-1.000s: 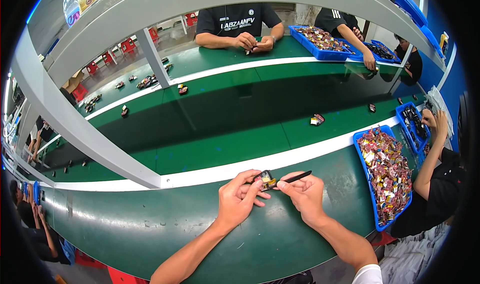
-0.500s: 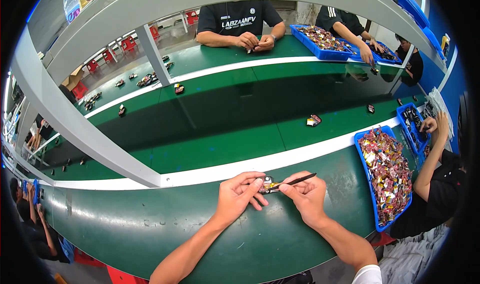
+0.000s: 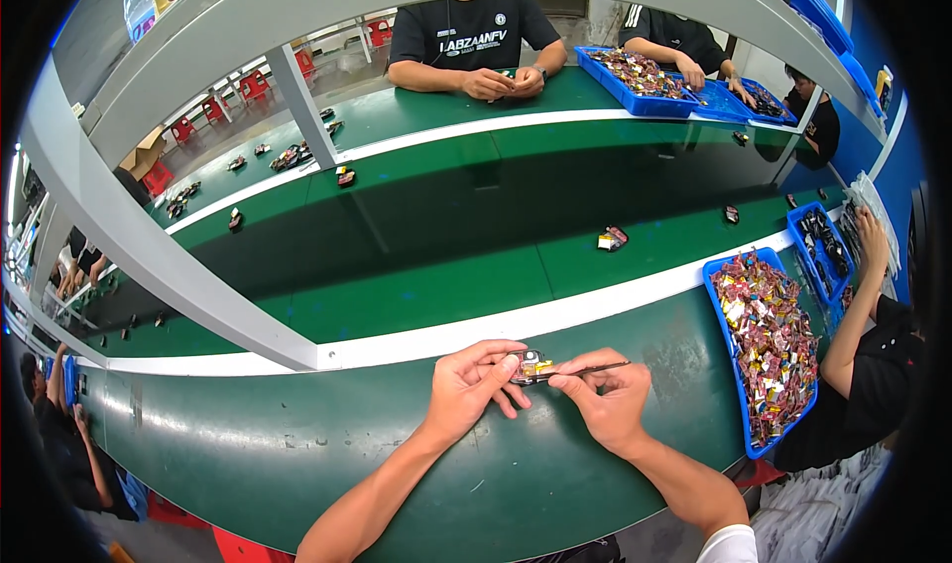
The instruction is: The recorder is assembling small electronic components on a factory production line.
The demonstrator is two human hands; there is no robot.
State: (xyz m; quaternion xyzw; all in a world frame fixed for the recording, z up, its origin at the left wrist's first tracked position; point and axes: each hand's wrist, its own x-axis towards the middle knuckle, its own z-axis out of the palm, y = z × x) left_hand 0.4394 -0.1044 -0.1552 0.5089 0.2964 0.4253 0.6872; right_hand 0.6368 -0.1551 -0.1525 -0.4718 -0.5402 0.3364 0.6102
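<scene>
Above the green workbench [image 3: 327, 434], my left hand [image 3: 471, 384] grips a small black-cased electronic part [image 3: 532, 367] between thumb and fingers. A bit of circuit board and a yellow piece show inside its case. My right hand [image 3: 610, 399] pinches a thin dark pointed tool [image 3: 603, 368], held nearly level. The tool's tip is at the right side of the part; whether it touches the yellow piece I cannot tell.
A blue tray [image 3: 732, 350] heaped with small red, yellow and white pieces stands at my right, beside a co-worker's arm [image 3: 851, 315]. Beyond a white rail [image 3: 555, 313] runs a green conveyor belt [image 3: 426, 300] with scattered parts. A grey frame post [image 3: 188, 236] rises at left.
My right hand has tilted the tool flatter and shifted slightly; my left hand stays put. Parts on the belt have slid left. A co-worker across the belt has drawn a hand back toward the trays.
</scene>
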